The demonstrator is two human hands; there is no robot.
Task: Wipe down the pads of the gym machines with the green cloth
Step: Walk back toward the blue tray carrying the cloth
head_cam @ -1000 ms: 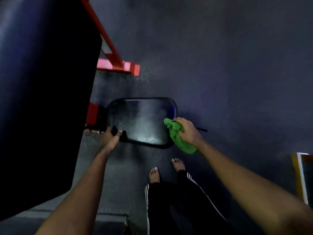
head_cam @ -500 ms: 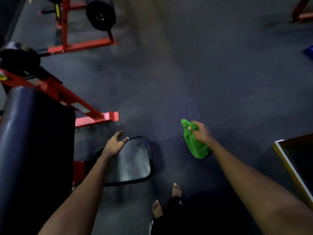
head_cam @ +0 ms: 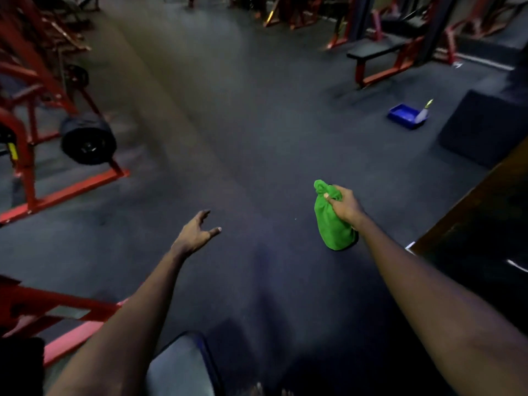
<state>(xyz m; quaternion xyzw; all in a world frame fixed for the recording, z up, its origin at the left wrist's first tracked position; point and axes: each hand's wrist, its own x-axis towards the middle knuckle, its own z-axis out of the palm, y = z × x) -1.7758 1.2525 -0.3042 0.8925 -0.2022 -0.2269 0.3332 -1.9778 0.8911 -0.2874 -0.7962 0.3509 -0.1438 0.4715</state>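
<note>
Green cloth (head_cam: 333,224) hangs bunched from the right hand (head_cam: 344,207), fist clenched round its upper part, clear of the floor (head_cam: 243,124) and touching no pad. Left hand (head_cam: 197,234) is empty, fingers spread, held out over bare floor. Low in view, a dark pad (head_cam: 183,367) sits just beside the left forearm, next to a red frame (head_cam: 65,312). Farther off: a flat bench (head_cam: 377,48) upper right, a roller pad (head_cam: 85,140) on the left machine, a blue tray (head_cam: 407,117) on the floor. Judgement: between pads, choosing the next one. To do it well: shake the cloth out flat over the palm before contact, steady the pad with the free hand, wipe in overlapping strokes edge to edge. Blur limits detail.
</note>
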